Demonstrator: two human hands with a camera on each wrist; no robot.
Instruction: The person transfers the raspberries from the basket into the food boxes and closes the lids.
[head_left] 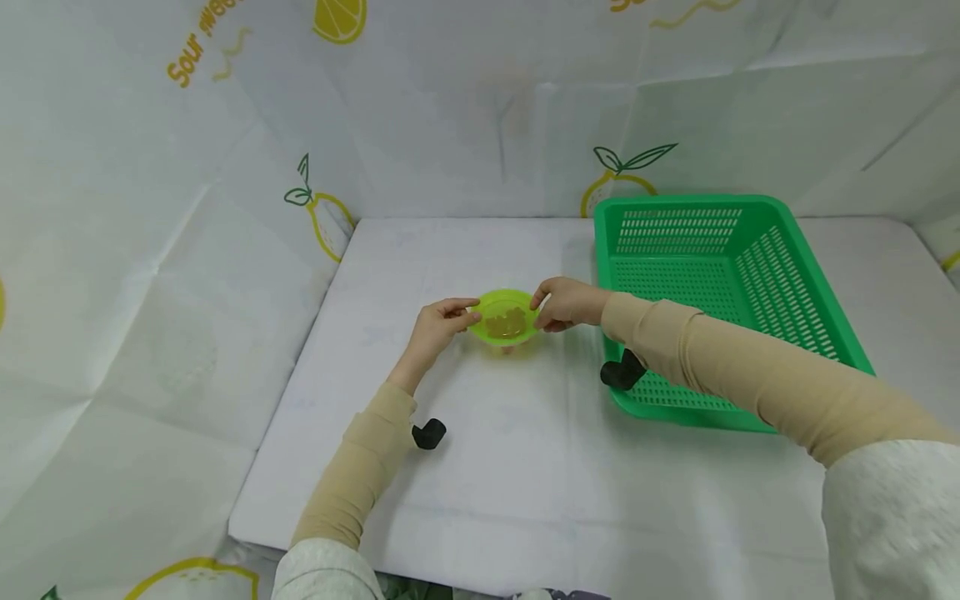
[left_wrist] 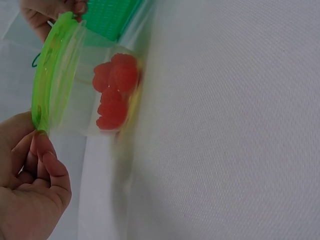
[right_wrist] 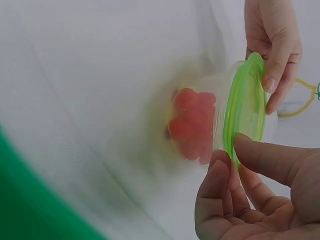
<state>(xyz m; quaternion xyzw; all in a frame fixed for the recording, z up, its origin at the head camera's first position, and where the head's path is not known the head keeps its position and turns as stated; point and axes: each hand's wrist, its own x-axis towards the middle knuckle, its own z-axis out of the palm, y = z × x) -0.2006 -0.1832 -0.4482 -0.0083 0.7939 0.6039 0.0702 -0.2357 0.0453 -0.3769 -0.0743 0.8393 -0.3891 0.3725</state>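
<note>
A clear plastic tub stands on the white table with a translucent lime-green lid over its mouth. Through its wall show several red, bumpy, raspberry-like pieces at the bottom. My left hand pinches the lid's left edge between thumb and fingers. On the opposite side, my right hand pinches the lid's right edge, its thumb on top and fingers curled below. Whether the lid is fully pressed down around the rim I cannot tell.
A large green plastic basket with slotted walls sits on the right of the table, beneath my right forearm. Lemon-printed white cloth hangs behind and to the left. A black piece juts out at each wrist.
</note>
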